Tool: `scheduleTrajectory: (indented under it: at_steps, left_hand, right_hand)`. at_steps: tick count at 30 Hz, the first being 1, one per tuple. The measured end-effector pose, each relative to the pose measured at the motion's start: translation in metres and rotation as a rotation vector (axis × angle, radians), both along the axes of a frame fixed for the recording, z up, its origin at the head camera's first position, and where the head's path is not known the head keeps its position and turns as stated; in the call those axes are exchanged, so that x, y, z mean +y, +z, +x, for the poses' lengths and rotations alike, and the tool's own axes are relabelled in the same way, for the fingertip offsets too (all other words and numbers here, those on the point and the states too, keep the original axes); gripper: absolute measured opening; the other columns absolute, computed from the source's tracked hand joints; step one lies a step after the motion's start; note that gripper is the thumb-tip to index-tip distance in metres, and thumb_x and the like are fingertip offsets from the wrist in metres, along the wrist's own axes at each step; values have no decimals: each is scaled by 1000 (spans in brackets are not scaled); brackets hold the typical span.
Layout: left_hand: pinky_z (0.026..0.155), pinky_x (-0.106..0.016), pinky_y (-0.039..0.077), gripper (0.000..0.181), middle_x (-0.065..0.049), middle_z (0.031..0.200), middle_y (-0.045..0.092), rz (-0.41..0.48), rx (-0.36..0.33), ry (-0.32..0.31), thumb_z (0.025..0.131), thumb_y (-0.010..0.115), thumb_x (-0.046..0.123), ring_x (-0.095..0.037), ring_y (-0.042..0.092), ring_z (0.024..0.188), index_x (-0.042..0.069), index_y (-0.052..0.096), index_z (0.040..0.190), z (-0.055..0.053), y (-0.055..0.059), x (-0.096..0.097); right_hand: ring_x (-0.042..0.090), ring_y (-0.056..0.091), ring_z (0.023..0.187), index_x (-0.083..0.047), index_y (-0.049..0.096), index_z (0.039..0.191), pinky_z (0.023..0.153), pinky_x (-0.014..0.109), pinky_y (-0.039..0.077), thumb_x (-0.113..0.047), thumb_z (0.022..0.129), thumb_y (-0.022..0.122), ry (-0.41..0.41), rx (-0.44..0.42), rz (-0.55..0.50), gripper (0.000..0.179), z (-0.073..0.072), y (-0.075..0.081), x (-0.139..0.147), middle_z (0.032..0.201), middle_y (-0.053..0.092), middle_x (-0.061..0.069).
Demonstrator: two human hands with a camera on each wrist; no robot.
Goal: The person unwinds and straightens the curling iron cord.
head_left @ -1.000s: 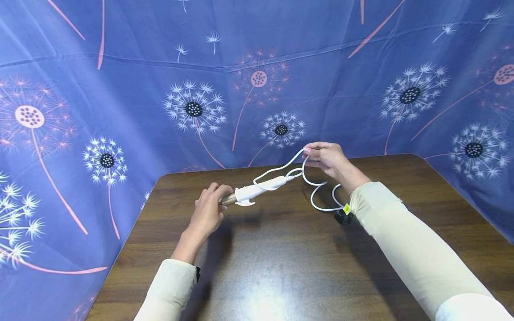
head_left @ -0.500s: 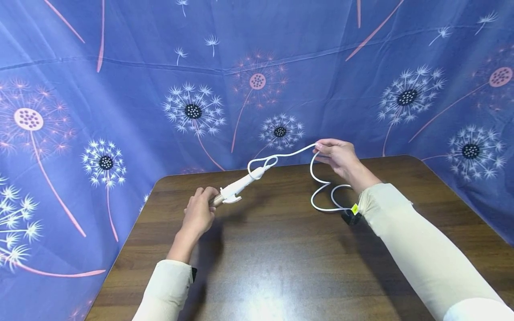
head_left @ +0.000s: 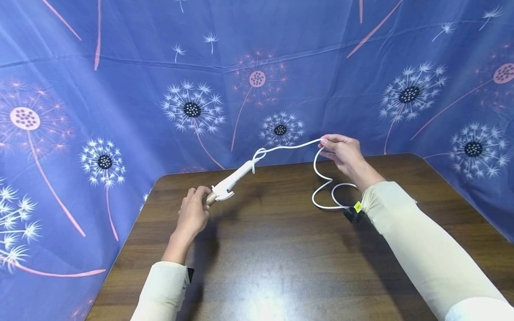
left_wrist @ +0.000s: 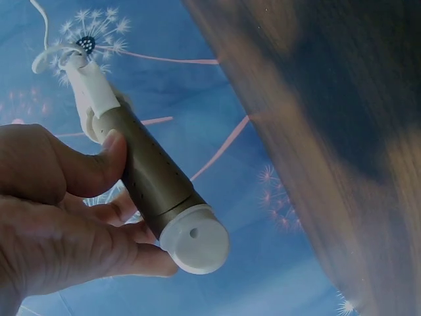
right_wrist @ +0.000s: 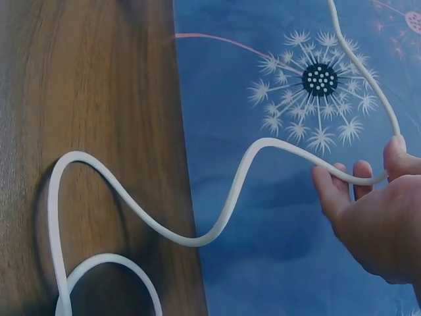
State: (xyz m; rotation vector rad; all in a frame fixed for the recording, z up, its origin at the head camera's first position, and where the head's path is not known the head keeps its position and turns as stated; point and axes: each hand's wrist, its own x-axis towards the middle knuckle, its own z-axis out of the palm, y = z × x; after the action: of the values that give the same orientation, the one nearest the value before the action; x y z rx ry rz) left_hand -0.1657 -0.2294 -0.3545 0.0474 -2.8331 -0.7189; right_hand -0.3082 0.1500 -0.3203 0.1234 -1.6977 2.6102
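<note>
My left hand (head_left: 192,215) grips a curling iron (head_left: 237,175) by its bronze barrel, above the left of the table. In the left wrist view the thumb lies on the perforated barrel (left_wrist: 154,168), close to its white end cap (left_wrist: 197,240). The white handle points up and away, with a white lever on its side. From the handle's end the white cord (head_left: 291,146) makes a small loop, then runs to my right hand (head_left: 345,154), which pinches it between thumb and fingers. Past the right hand the cord (right_wrist: 197,240) hangs in curves toward the table.
The brown wooden table (head_left: 257,249) spreads below both hands. Behind it hangs a blue cloth (head_left: 225,111) printed with dandelions. A small dark piece (head_left: 353,215) with a yellow tag (head_left: 358,206) shows by the right cuff; whether it joins the cord I cannot tell.
My left hand and the curling iron have moved left, and the handle has tilted up more. My right hand has moved right and slightly up; the cord between them is straighter, its loop smaller.
</note>
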Motion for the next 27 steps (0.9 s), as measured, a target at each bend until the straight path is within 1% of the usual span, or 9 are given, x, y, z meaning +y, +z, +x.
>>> scheduleTrajectory:
  at_steps: [1,3,7,10,14,18,21,24,27]
  left_hand:
    - [70,-51,39,51,-12,107,47,14,4,-7,72,59,-9,-32,47,92,14,47,117,0,0,-2]
    - [73,-48,40,53,-11,105,46,41,25,-38,71,58,-12,-31,47,93,13,47,116,0,1,-5]
    - [76,-41,41,52,-9,99,46,70,110,-140,70,57,-15,-26,48,91,13,49,113,-2,2,-11]
    - [77,-39,42,50,-6,97,47,67,166,-199,70,59,-14,-23,50,90,15,50,111,-3,2,-16]
    - [76,-37,42,49,-4,96,47,85,197,-250,71,59,-13,-21,50,88,16,50,110,-3,1,-21]
    - [74,-35,42,50,-3,94,47,87,239,-296,70,59,-15,-18,48,85,15,50,109,-2,0,-25]
    - [74,-34,41,54,-1,93,47,76,262,-338,67,58,-19,-17,45,86,16,52,108,-3,-1,-28]
    - [74,-35,39,58,1,93,47,50,268,-371,66,56,-21,-17,44,88,19,53,107,-3,-2,-29]
    - [72,-38,35,59,4,95,48,10,264,-387,66,56,-20,-17,43,88,21,53,108,-2,-4,-31]
  right_hand:
    - [19,62,73,3,64,88,80,41,45,3,77,61,-4,-8,11,11,0,0,1,75,64,9]
    - [17,61,71,2,64,87,75,37,48,2,77,61,-14,-24,50,10,-1,0,2,73,64,6]
    - [15,61,68,0,65,85,65,30,51,1,77,62,-37,-64,123,8,-2,-1,6,70,64,2]
    - [14,61,66,-2,65,83,65,31,51,0,77,63,-46,-97,159,7,-3,-3,9,69,64,1]
    - [12,60,64,-4,66,82,65,32,50,-2,76,64,-62,-120,196,7,-5,-5,14,66,63,0]
    - [11,59,62,-7,67,79,64,32,50,-3,76,64,-74,-120,208,6,-6,-6,18,64,62,-1]
    - [11,59,60,-7,66,78,61,31,51,-1,78,62,-89,-114,187,8,-7,-5,20,63,62,-1]
    - [12,59,60,-8,66,75,58,29,51,1,78,61,-114,-105,162,11,-8,-3,22,62,62,-1]
    - [12,59,59,-8,67,75,58,29,51,1,77,61,-148,-93,141,11,-8,-1,23,63,63,0]
